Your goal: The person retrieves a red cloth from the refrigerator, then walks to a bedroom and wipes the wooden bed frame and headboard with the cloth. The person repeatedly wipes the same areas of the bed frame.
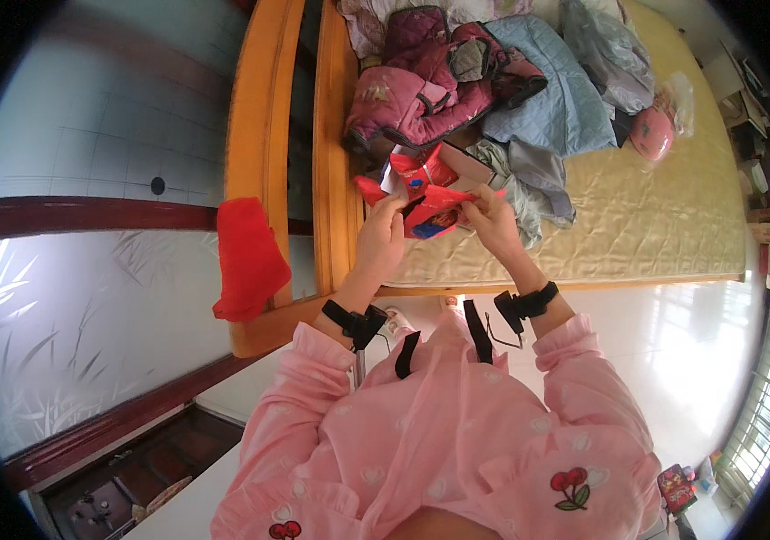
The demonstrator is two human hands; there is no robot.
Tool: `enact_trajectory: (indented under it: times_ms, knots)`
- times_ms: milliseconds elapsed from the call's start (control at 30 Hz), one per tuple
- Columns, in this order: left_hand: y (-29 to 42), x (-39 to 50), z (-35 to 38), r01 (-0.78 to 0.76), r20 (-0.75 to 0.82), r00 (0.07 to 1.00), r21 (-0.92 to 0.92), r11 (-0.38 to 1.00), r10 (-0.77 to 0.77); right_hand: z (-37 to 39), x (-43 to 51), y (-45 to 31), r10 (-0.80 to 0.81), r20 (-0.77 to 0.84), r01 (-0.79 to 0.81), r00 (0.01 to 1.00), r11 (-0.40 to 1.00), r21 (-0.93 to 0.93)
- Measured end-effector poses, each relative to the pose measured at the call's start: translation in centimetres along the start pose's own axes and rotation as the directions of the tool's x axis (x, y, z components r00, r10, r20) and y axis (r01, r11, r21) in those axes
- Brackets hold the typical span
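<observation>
Both hands are over the near left corner of the mattress, gripping a red plastic packet (435, 214) with a blue patch. My left hand (385, 233) pinches its left side, and my right hand (491, 219) pinches its upper right edge between thumb and fingers. Just beyond lies an open cardboard box (469, 165), which has another red packet (425, 169) in it. Further red wrapping shows beside my left fingertips; whether it belongs to the held packet I cannot tell. The hands partly cover the packet's edges.
A purple quilted jacket (419, 101), a light blue quilted cloth (547, 81), a grey plastic bag (614, 54) and a pink rounded object (652, 133) lie on the yellow mattress (662, 216). A red cloth (246, 260) hangs over the wooden bed frame (260, 121) at the left.
</observation>
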State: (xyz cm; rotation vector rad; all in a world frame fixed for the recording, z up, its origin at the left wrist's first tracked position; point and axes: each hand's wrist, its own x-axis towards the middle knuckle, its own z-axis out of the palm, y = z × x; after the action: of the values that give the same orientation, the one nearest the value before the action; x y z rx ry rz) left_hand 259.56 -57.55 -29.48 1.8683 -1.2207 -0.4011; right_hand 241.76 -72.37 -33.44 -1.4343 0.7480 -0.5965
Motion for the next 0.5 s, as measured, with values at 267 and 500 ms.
enact_trajectory:
  times_ms: [267, 500]
  knots:
    - [2.7, -3.5, -1.6, -0.04, 0.067, 0.997, 0.224, 0.974, 0.025, 2.3, -4.6, -2.8, -0.088, -0.048, 0.083, 0.995, 0.993, -0.087]
    - [-0.9, -4.2, -3.4, 0.506, 0.482, 0.803, -0.243, 0.827, -0.35, 5.1, -8.7, -7.5, -0.268, 0.109, 0.289, 0.957, 0.907, -0.307]
